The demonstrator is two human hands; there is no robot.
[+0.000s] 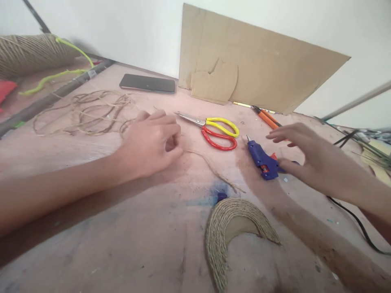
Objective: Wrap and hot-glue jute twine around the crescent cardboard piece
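Note:
My left hand (155, 140) is closed, with a strand of jute twine (210, 165) pinched between thumb and finger. The strand's loose end trails right across the table, and a tangle of the same twine (97, 112) lies behind the hand. Above a blue hot glue gun (262, 160) hovers my right hand (302, 156), fingers apart, the thumb close to its handle; whether they touch is unclear. Nearer me lies a crescent-shaped cardboard piece (241, 228), mostly covered in rows of twine. Between the hands rest scissors (214, 130) with yellow and red handles.
A dark phone (147, 83) lies at the back. Cardboard (259, 61) leans on the white wall, a cut piece (215, 83) before it. An orange cutter (268, 119) and a pencil (242, 105) lie nearby. A big twine spool (35, 55) sits left; a black cord (357, 224) runs right.

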